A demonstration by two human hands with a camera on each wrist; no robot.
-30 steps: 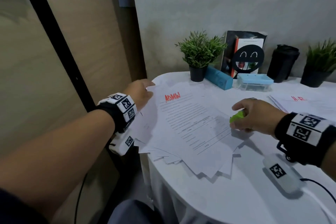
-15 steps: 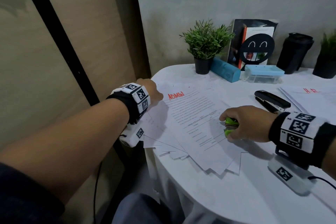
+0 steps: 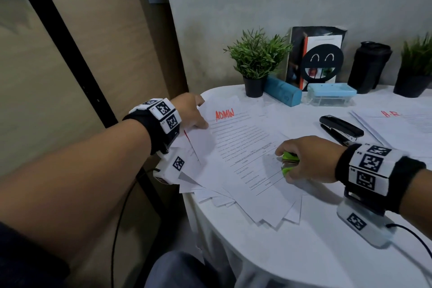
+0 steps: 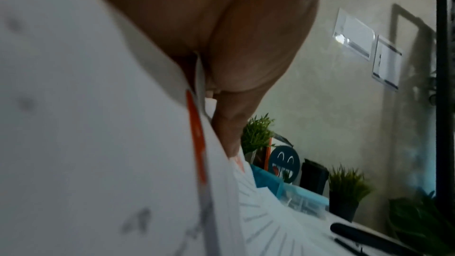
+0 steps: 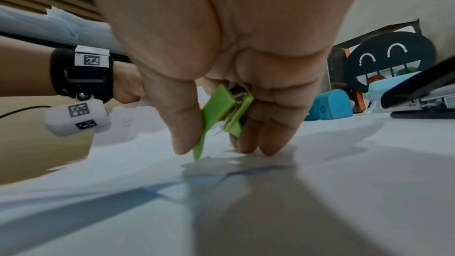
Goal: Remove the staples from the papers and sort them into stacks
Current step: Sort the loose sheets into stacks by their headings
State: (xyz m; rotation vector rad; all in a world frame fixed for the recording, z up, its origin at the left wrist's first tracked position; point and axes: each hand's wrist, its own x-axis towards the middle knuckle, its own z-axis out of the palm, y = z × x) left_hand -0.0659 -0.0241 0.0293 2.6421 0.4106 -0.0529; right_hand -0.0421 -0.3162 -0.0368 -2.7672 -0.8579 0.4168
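A fanned pile of white papers (image 3: 247,170) lies at the table's left edge, its top sheet marked ADMIN in red. My left hand (image 3: 192,112) pinches the top-left corner of these papers (image 4: 147,143), thumb over and fingers under, lifting the edge. My right hand (image 3: 304,161) rests on the top sheet's right side and grips a green staple remover (image 3: 288,162). In the right wrist view the staple remover (image 5: 221,116) sits between thumb and fingers, its tip and my fingertips touching the paper (image 5: 221,192). A second stack marked H R (image 3: 395,124) lies at the right.
A black stapler (image 3: 339,127) lies behind my right hand. At the back stand two potted plants (image 3: 256,63), a blue case (image 3: 281,93), a clear box with a blue lid (image 3: 329,94), a black smiley stand (image 3: 321,63) and a black cup (image 3: 369,65). The white round table (image 3: 304,252) drops off at left.
My right hand with the staple remover slid left onto the ADMIN sheet and settled there. My left hand shifted along the corner and now lifts the paper edge.
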